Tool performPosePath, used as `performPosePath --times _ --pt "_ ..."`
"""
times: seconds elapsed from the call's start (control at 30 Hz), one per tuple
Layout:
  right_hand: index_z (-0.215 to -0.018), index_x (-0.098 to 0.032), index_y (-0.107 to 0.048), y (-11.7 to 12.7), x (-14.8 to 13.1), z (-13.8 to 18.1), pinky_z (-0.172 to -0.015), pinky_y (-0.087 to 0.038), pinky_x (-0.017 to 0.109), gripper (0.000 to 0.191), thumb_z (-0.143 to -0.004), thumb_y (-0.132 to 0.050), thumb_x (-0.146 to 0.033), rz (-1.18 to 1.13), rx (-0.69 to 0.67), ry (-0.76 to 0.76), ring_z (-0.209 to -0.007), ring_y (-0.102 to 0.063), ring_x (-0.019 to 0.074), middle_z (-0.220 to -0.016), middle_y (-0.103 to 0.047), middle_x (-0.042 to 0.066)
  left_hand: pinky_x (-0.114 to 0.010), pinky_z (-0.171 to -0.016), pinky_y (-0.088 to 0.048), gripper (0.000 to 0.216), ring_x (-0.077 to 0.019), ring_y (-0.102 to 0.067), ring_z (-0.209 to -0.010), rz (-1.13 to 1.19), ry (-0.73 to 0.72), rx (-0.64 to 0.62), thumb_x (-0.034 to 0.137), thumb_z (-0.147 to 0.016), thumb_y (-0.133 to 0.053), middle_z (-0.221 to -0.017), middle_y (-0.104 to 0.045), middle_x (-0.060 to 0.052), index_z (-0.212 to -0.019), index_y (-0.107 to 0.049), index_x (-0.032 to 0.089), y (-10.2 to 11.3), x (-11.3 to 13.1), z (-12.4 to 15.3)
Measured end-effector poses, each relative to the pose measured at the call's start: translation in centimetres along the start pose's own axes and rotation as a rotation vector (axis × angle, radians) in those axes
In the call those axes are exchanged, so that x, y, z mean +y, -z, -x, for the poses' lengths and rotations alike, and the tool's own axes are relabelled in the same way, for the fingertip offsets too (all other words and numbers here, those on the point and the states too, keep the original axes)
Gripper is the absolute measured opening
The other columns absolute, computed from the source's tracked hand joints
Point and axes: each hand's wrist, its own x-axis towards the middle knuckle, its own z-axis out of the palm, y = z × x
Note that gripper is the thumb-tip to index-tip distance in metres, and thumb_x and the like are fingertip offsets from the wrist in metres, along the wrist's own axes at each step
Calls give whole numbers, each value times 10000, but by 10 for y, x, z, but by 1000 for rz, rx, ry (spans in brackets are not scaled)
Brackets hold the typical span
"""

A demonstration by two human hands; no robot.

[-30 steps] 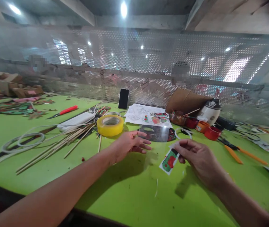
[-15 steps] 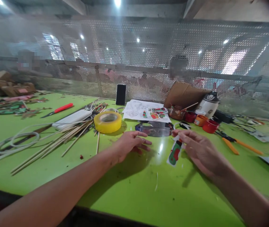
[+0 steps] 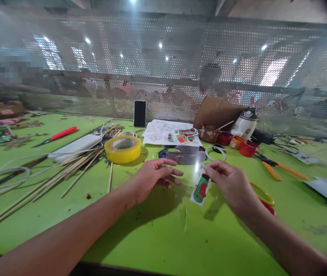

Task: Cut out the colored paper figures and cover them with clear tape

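Observation:
My right hand pinches the upper end of a small paper cutout, painted green and red with a dark band and a white border. The cutout hangs tilted just above the green table. To its left, my left hand hovers with fingers apart and holds nothing. Behind both hands lies a clear plastic sheet. Farther back, more painted cutouts rest on white sheets of line drawings. Partly hidden by my right forearm are a yellow-handled tool and something red beside it.
A yellow tape roll, thin wooden sticks and a red-handled knife lie at left. A phone stands at the back. Paint jars, a white bottle and orange-handled pliers are at right. A perforated screen borders the table.
My right hand has drawn the cutout slightly left and lower, with its painted face showing more. The view has turned a little right, revealing the yellow-handled tool. My left hand stays open.

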Motion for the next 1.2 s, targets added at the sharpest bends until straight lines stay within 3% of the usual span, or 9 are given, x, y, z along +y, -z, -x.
performPosePath --times 0.13,0.23,0.33,0.53,0.87,1.03,1.2 --pt "-786 -192 -657 -2 -4 4 -562 -452 292 164 -847 -625 -341 117 43 114 -623 -570 175 -698 -652 31 -224 -541 -504 178 -164 -705 -701 -52 -5 57 140 -864 -554 -991 -720 -150 -1040 -562 120 0 1 -1" --pt "-771 -193 -648 -5 -4 5 -659 -497 305 160 -861 -609 -319 114 -4 152 -760 -594 191 -852 -646 58 -218 -477 -475 187 -170 -700 -642 -163 -23 113 132 -859 -544 -921 -728 -136 -1045 -555 122 -4 -1 -2" --pt "-726 -184 -644 -10 1 3 -742 -513 317 175 -838 -626 -318 62 -37 157 -905 -582 213 -983 -604 77 -216 -454 -458 195 -186 -707 -647 -242 -51 91 154 -871 -530 -892 -729 -120 -1064 -547 132 -9 -4 -1" --pt "-763 -155 -658 -15 9 2 -624 -453 313 179 -843 -612 -308 133 -93 91 -647 -563 170 -698 -628 32 -231 -498 -478 223 -176 -696 -666 -207 -32 9 176 -873 -543 -909 -723 -115 -1091 -545 128 -15 -1 4" --pt "-761 -135 -649 -11 5 0 -588 -441 277 181 -830 -618 -300 65 -28 126 -620 -548 153 -695 -635 40 -246 -593 -475 294 -178 -677 -747 162 12 -80 273 -868 -575 -925 -718 -132 -1118 -565 118 -8 -1 6" --pt "-740 -138 -644 -8 2 -4 -538 -420 253 194 -825 -611 -309 39 68 160 -582 -521 143 -652 -612 29 -354 -800 -500 380 -231 -648 -919 326 -11 -215 396 -904 -507 -1016 -682 -160 -1156 -562 116 -9 -3 8" --pt "-716 -151 -640 -10 2 -6 -527 -418 243 182 -817 -608 -299 13 107 173 -569 -511 139 -633 -595 16 -339 -742 -513 399 -204 -666 -816 227 61 -235 202 -764 -709 -981 -690 -122 -1123 -547 141 -13 -16 8"
